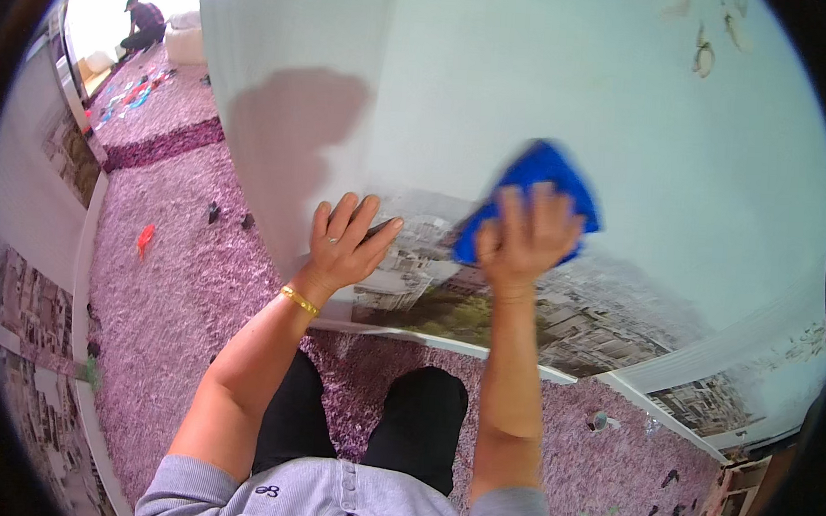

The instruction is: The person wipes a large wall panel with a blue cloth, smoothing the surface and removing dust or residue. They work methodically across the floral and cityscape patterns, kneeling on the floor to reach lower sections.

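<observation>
My right hand [522,239] lies over a blue cloth [547,167] and presses it to the pale wall [463,106]. The cloth is blurred and fans out beyond my fingertips. Lower on the wall is a printed city scene [592,316], partly hidden by my right arm. My left hand [347,244] rests at the wall's outer corner, fingers apart, with nothing held in it. It wears a ring, and a gold-coloured bracelet [299,300] circles the wrist. My shadow [293,132] falls on the wall above that hand.
Purple shaggy carpet [171,329] covers the floor, scattered with small dark bits and a red scrap [146,239]. A roll of tape [598,421] lies at right. White baseboard [443,342] edges the wall. Far left, a person [145,23] sits near colourful litter [134,93].
</observation>
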A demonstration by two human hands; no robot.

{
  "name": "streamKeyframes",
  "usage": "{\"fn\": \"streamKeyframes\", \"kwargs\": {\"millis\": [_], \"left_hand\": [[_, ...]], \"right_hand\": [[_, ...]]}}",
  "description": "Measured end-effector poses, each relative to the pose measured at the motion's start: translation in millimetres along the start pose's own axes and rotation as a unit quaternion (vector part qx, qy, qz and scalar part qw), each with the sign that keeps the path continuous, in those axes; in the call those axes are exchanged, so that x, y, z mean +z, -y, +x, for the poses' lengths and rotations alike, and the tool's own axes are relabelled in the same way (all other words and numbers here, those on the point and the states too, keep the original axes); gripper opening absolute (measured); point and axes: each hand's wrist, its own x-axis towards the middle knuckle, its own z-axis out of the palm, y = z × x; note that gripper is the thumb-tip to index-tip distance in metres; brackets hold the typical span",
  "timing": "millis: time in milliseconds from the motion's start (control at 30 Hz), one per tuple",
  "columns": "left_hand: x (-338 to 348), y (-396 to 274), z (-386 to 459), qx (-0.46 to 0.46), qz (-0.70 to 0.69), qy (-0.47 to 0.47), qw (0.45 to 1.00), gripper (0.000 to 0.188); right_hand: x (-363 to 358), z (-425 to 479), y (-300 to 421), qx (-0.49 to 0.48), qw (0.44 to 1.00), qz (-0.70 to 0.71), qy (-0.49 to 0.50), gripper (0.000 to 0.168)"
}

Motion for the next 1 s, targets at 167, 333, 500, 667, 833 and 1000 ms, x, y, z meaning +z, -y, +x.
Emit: {"fn": "streamKeyframes", "kwargs": {"millis": [167,333,500,667,833,1000], "left_hand": [[6.1,-5.0,-0.1,-0.005,-0.001,-0.016,1.0,0.036],[11.5,-4.0,-3.7,0.018,-0.028,0.001,0.999,0.042],[7.3,-3.3,-10.1,0.007,-0.035,0.017,0.999,0.046],[9.3,-4.1,-8.0,0.014,-0.016,0.004,1.0,0.046],[4.6,-3.0,-1.1,0.006,-0.023,0.009,1.0,0.043],[-20.4,14.2,16.3,0.027,-0.071,0.036,0.996,0.034]], "right_hand": [[-9.6,-11.1,-33.1,0.157,0.982,-0.045,-0.098,0.043],[-5.6,-92.3,27.9,-0.092,0.98,0.04,0.17,0.029],[-16.0,-63.6,9.9,-0.177,0.958,0.089,0.21,0.031],[-0.3,-26.2,6.5,0.036,0.999,0.003,-0.02,0.033],[3.0,-92.7,54.0,-0.12,0.973,0.079,0.181,0.036],[-12.3,-77.8,44.1,-0.223,0.931,0.136,0.255,0.034]]}}
